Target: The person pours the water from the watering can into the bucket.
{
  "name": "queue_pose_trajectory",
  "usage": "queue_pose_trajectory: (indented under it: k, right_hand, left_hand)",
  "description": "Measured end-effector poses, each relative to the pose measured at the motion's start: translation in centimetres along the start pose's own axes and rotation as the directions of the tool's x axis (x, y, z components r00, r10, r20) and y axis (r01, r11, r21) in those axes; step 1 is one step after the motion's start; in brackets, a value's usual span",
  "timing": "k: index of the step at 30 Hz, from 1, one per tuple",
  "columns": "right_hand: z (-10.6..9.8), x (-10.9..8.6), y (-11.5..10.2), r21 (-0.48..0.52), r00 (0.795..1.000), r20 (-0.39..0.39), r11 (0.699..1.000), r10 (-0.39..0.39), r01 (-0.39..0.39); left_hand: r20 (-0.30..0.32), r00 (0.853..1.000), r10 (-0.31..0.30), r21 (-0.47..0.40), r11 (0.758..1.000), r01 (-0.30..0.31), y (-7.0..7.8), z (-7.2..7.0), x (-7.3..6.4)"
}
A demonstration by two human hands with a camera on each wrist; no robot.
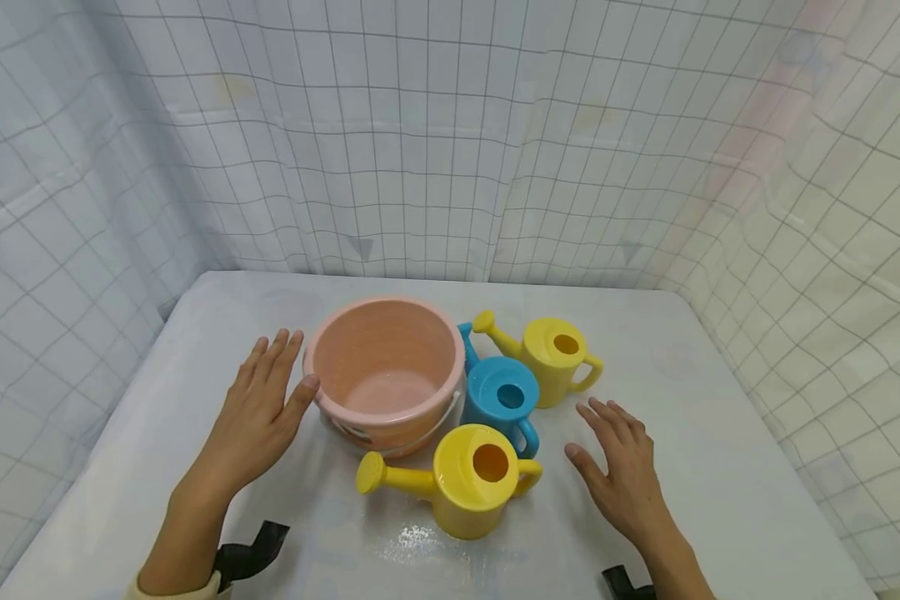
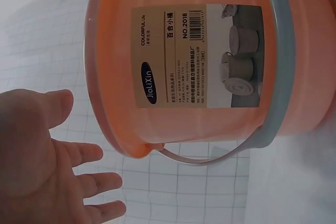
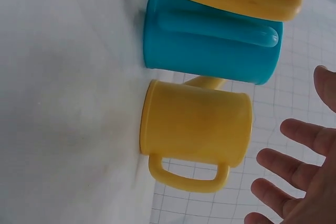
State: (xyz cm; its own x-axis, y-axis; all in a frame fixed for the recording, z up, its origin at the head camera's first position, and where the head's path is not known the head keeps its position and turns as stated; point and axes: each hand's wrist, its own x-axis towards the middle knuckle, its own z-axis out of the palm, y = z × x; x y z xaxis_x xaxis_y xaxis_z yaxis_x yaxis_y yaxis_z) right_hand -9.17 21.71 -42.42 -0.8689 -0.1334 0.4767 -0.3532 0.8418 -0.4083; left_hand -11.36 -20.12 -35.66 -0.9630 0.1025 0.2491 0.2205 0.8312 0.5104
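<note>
A pink bucket (image 1: 390, 408) stands upright on the white table, its handle hanging down. My left hand (image 1: 258, 412) is beside its left rim with fingers straight, holding nothing; in the left wrist view, the bucket's printed label (image 2: 197, 56) faces that hand. To the bucket's right stand a blue watering can (image 1: 501, 392), a yellow watering can (image 1: 551, 354) behind it and another yellow watering can (image 1: 468, 492) in front, its spout pointing left. My right hand (image 1: 622, 471), fingers spread and holding nothing, hovers right of the cans; its wrist view shows the cans' handles.
Wet droplets (image 1: 412, 540) shine on the table (image 1: 330, 567) near the front yellow can. White grid-patterned curtains (image 1: 450, 150) enclose the table at the back and both sides. A black strap (image 1: 251, 554) sticks out by the left wrist, another (image 1: 626, 583) by the right.
</note>
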Motion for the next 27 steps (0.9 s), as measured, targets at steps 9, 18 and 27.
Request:
queue_pose_trajectory:
  k: [9,18,27]
  right_hand:
    - [0.3,-0.7,-0.7,0.121,0.996,0.068,0.991,0.057,-0.065]
    - [0.9,-1.0,-1.4,0.214,0.985,0.154,0.971,0.075,-0.108]
    - [1.2,-1.3,-1.8,0.299,0.968,0.233,0.94,0.093,-0.162]
  left_hand:
    - [0.036,0.999,-0.007,-0.06,0.998,0.009,-0.3,0.5,0.3]
    - [0.042,0.999,0.0,-0.111,0.994,0.005,-0.4,1.2,0.5]
    - [0.064,0.998,-0.007,-0.163,0.987,0.018,-0.6,1.5,0.5]
